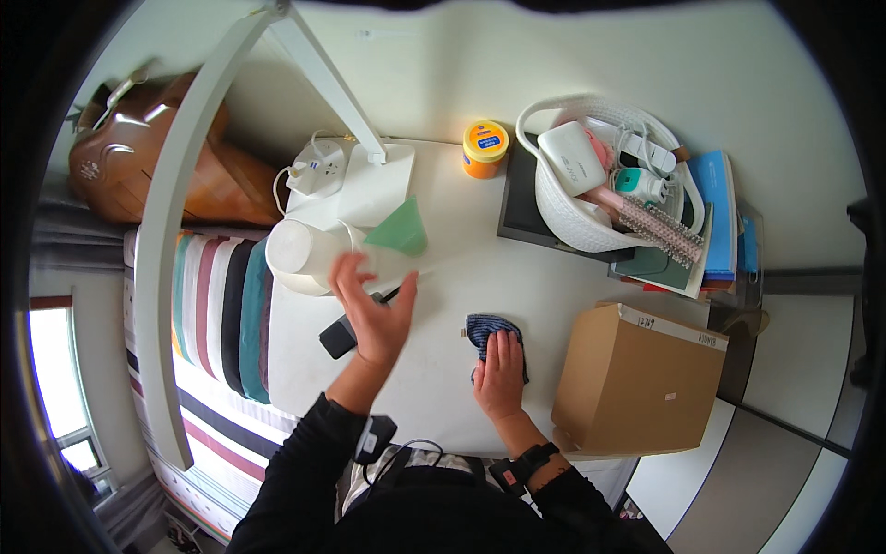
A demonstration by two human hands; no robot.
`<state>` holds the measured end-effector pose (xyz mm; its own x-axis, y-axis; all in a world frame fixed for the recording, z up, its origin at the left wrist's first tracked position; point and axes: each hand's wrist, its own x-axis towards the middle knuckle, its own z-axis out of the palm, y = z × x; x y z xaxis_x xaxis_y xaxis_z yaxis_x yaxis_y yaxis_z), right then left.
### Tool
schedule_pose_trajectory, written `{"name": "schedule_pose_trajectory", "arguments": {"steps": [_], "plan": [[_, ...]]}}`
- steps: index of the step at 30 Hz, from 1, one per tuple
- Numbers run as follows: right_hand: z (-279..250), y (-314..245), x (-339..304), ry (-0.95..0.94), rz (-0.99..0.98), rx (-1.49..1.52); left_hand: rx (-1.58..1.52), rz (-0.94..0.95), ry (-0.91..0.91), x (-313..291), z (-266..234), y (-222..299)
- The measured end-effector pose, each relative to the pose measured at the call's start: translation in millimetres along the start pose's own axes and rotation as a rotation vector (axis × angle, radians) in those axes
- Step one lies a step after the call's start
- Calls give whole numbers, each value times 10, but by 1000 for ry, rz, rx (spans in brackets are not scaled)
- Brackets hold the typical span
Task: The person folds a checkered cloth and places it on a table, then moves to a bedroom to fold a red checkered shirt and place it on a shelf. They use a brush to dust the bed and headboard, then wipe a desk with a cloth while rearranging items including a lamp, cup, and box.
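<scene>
Bedroom, striped bed (pixel 217 305), desk (pixel 443 277)

Both hands reach forward from dark sleeves: the left hand (pixel 374 309) is raised, fingers spread and open; the right hand (pixel 499 374) lies flat, palm down, fingers together.

The left hand (pixel 374 314) is blurring and covering most of a small black object (pixel 339 336) on the bench (pixel 443 277). The right hand (pixel 499 374) is hiding much of the dark blue cloth (pixel 484 328). The cardboard box (pixel 637 379) is overhanging and hiding the bench's near right corner.
</scene>
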<state>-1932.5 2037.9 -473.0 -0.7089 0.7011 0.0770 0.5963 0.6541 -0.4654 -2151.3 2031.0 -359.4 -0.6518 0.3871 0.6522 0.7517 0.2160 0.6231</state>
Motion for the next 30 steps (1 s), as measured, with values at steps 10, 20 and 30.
{"name": "schedule_pose_trajectory", "arguments": {"steps": [10, 20, 30], "plan": [[57, -121, -99, 49, -16, -15, -318, -413, -337, 969, 280, -20], [2, 42, -29, 86, -19, -8, -516, -359, -433, 1657, 1303, 432], [-50, 57, -16, 70, -13, 27, -414, -270, -297, 1534, 1324, 358]]}}
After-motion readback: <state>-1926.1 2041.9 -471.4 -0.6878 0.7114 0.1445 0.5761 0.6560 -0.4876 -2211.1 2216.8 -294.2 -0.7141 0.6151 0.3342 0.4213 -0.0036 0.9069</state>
